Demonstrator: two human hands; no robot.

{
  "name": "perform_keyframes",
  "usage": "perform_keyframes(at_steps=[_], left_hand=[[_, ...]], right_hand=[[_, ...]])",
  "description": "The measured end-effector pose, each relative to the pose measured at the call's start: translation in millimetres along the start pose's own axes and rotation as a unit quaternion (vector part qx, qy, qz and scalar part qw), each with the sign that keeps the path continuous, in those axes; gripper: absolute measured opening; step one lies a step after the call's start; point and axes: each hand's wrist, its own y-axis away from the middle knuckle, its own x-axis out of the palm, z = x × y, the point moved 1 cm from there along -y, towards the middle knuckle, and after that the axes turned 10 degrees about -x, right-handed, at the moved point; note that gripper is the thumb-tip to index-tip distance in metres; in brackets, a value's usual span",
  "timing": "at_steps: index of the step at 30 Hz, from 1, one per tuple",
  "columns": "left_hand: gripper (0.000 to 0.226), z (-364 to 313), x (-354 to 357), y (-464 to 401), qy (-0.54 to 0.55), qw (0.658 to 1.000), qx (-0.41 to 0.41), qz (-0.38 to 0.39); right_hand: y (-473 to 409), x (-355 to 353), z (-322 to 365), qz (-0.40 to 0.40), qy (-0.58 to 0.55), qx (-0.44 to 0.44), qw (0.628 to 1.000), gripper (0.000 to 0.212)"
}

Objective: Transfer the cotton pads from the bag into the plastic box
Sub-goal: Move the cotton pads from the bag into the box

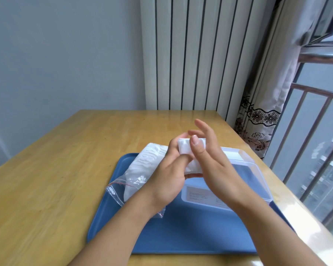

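Domestic room, likely a flat in a high building. Evidence: wooden table (69, 160) set in a corner; tall white ribbed radiator (190, 54) on the wall; patterned floral curtain (258, 116); barred window (315, 141) overlooking distant apartment blocks.

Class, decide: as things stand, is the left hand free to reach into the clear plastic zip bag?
Probably not yet: the left hand grips a stack of white cotton pads. The clear plastic zip bag lies beside it, unobstructed.
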Motion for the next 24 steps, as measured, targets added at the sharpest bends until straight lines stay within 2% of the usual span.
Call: perform_keyframes(at_steps=[4,6,8,10,12,14,16,19,21,24], left_hand=[[0.052,6,8,1,-0.025,1.0,0.014,0.006],[0.062,8,5,-2,-0.031,0.999,0.016,-0.016],[0.064,9,3,-3,-0.063,0.997,0.027,-0.034],[0.064,9,3,-3,-0.091,0.994,0.043,-0.048],[0.066,9,3,-2,-0.1,0.992,0.045,-0.056],[0.066,8,2,-2,-0.086,0.994,0.035,-0.062],[0.069,7,2,-3,-0.034,0.996,0.027,-0.08],[0.075,4,1,-4,0.083,0.989,0.02,-0.124],[0.072,1,0,-4,0.153,0.979,0.017,-0.135],[0.063,-1,1,-1,0.181,0.975,0.013,-0.129]], right_hand=[[0,7,0,-0.008,0.009,-0.056,0.998,0.065],[-2,0,5,-0.06,0.097,-0.13,0.985,0.057],[-3,-7,8,-0.085,0.219,-0.21,0.949,0.047],[-3,-9,7,-0.037,0.293,-0.225,0.928,0.049],[-2,-6,0,0.033,0.324,-0.179,0.928,0.061],[-2,-5,-6,0.063,0.308,-0.143,0.939,0.063],[-3,-4,-9,0.059,0.291,-0.143,0.944,0.055],[-6,-5,-6,0.016,0.236,-0.14,0.961,0.037],[-7,-5,-5,-0.026,0.184,-0.125,0.975,0.026],[-7,-2,-3,-0.026,0.108,-0.09,0.99,0.027]])
